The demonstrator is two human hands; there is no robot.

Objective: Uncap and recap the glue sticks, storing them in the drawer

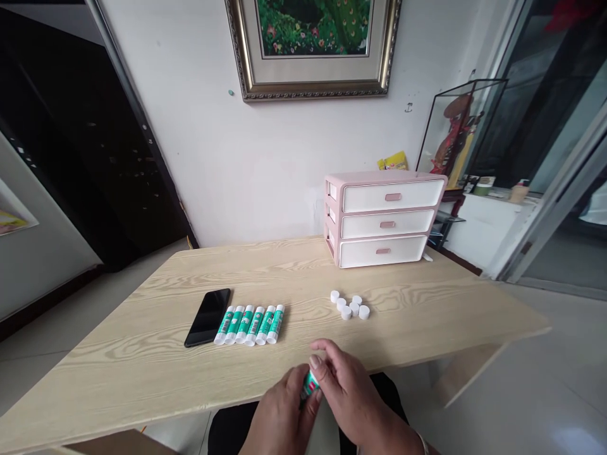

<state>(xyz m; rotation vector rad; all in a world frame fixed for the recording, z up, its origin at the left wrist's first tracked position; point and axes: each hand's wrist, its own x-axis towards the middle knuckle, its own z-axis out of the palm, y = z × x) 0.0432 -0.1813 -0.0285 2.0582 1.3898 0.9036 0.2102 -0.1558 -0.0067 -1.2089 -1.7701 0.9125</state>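
Over the table's front edge, my left hand (284, 404) is closed around a green and white glue stick (310, 383). My right hand (348, 388) presses its thumb at the upper end of that same stick, its index finger bent above; whether a cap sits on that end is hidden. To the left, several similar glue sticks (250, 325) lie side by side in a row, white ends toward me. Beyond my right hand, several small white caps (346, 312) form a loose group on the wooden table (303, 272).
A black phone (207, 317) lies against the left end of the row. At the back right stands a pink and white drawer unit (386, 221), with a yellow packet (393, 160) behind it. A framed picture (315, 91) hangs on the wall.
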